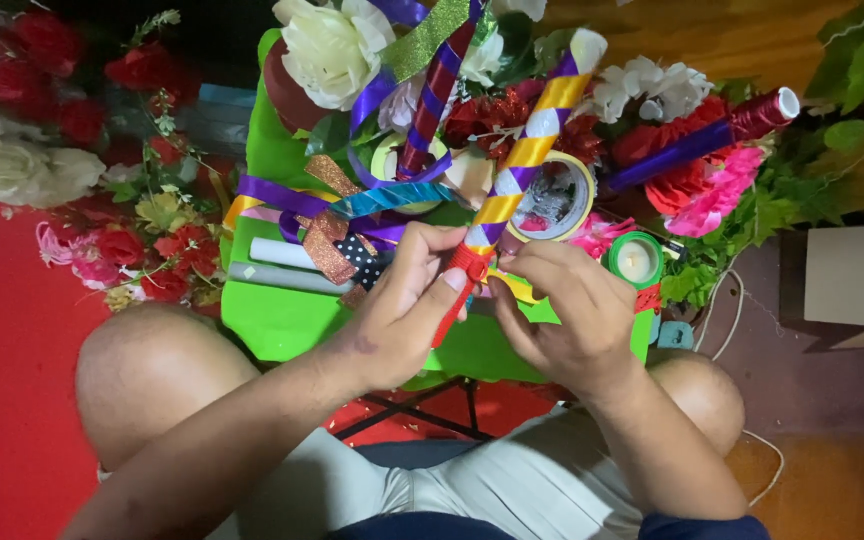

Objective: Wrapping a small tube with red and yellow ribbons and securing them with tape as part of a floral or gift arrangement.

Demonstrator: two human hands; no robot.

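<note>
My left hand (407, 305) grips the lower end of a long stick (527, 150) wound in yellow, purple and white ribbon, slanting up to the right. Its lower part is wrapped in red ribbon (457, 285), pinched under my left thumb. My right hand (567, 305) pinches the same stick beside the red ribbon, fingertips touching it. Both hands hover over a small green table (272, 320) above my knees.
On the table lie a red-and-purple striped stick (432, 95), a tape roll (557, 195), a green tape roll (637, 260), loose ribbons (337, 215) and white rods (282, 255). Artificial flowers (102, 150) crowd the left and top. A cardboard box (842, 275) sits right.
</note>
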